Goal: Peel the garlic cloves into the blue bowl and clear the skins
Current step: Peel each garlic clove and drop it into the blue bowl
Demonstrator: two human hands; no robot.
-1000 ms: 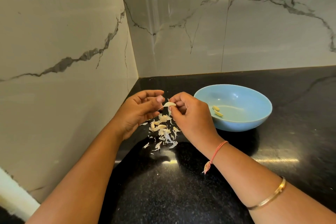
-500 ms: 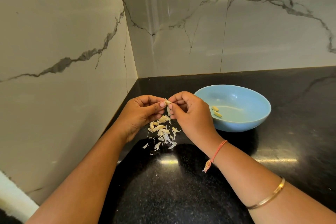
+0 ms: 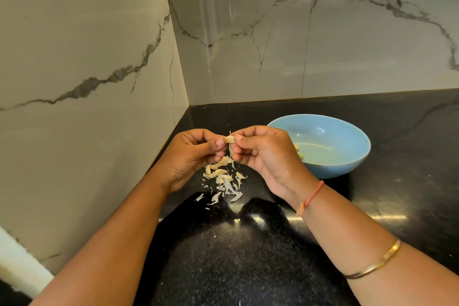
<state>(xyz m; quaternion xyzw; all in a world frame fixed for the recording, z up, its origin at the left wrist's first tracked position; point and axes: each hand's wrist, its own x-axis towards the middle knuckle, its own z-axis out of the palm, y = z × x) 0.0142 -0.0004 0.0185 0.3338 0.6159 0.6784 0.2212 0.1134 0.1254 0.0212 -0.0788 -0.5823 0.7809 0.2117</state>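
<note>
Two grips on one garlic clove (image 3: pixel 229 139) here, left grip (image 3: pixel 191 156) and right grip (image 3: pixel 263 154) each pinching an end so its long axis runs sideways between them, skins (image 3: pixel 223 179) piled on the table (image 3: pixel 397 194) just below, blue bowl (image 3: pixel 335 166) just past the right grip, which I'd say is nearer.

a home kitchen corner: polished black stone counter (image 3: pixel 248 268) meeting veined marble wall panels (image 3: pixel 248 45).
</note>
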